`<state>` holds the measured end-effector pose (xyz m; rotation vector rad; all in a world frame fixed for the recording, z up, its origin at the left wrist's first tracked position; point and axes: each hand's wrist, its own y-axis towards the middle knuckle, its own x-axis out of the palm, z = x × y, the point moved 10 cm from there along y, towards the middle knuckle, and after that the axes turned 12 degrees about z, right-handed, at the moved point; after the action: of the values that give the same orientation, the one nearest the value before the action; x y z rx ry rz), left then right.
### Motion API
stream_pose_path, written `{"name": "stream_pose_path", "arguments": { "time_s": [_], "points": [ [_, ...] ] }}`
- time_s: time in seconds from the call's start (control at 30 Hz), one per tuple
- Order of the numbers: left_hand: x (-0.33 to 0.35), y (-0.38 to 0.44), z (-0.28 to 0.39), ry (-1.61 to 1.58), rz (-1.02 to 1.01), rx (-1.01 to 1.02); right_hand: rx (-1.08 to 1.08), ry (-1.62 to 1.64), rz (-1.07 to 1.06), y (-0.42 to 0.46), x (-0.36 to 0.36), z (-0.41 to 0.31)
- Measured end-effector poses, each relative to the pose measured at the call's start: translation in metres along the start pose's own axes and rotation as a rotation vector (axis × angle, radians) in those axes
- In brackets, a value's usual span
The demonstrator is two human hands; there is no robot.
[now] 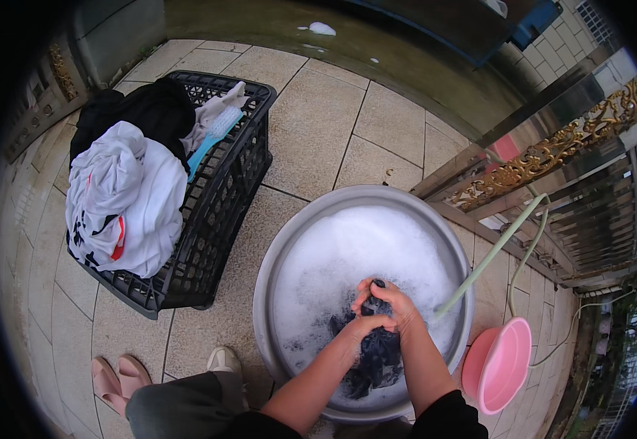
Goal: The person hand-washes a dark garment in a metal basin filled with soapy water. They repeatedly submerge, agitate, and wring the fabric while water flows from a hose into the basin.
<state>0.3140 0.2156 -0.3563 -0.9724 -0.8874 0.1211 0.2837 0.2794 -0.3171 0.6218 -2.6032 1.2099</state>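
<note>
A wide metal basin (263, 285) in front of me holds water topped with thick white suds (373, 236). Both of my hands are over its near half, gripping a wet dark garment (376, 356). My left hand (370, 326) is closed around the cloth, its fingertips partly hidden. Just beyond it, my right hand (392, 299) squeezes a bunched part of the same cloth, and a dark end pokes out above the thumb. The rest of the garment trails down into the suds between my forearms.
On the left, an upturned black plastic crate (231, 203) carries white clothing (148, 203), black clothing (143, 115) and a blue-handled scrub brush (203, 151). A pale green hose (494, 252) runs into the basin from a metal gate (516, 170). A pink basin (505, 367) and pink slippers (118, 381) are nearby.
</note>
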Motion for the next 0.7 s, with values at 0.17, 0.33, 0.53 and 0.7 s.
{"name": "stream_pose_path", "arguments": {
  "time_s": [0.17, 0.33, 0.53, 0.7],
  "points": [
    [-0.002, -0.019, 0.043, 0.192, 0.17, 0.292, -0.014, -0.524, 0.217, 0.019, -0.02, 0.0],
    [-0.01, 0.011, 0.039, 0.256, 0.233, 0.614, -0.024, -0.825, 0.328, 0.028, -0.02, 0.0],
    [-0.044, 0.024, 0.045, 0.59, 0.522, 0.765, -0.299, -0.868, 0.578, 0.041, -0.037, 0.008],
    [-0.077, 0.005, 0.081, 0.49, 0.459, 0.748, -0.085, -0.262, 0.372, 0.039, -0.032, 0.045]
  ]
}}
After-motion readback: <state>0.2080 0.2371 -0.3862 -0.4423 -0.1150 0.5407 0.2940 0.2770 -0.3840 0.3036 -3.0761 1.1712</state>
